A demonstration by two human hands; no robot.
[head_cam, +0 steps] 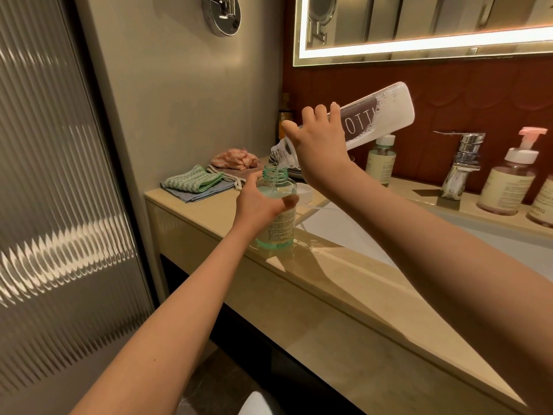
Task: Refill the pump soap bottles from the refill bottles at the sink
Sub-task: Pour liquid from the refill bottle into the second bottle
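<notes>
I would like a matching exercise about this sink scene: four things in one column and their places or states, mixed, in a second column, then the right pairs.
Things
1. refill bottle
2. open soap bottle
3. green striped cloth
4. pink-topped pump bottle

Places or states
A. folded on the counter at the far left
B. standing to the right of the faucet
C. tilted in the right hand, mouth downward, pouring
D. upright on the counter edge, held steady by the left hand

Pairs: 1-C, 2-D, 3-A, 4-B
</notes>
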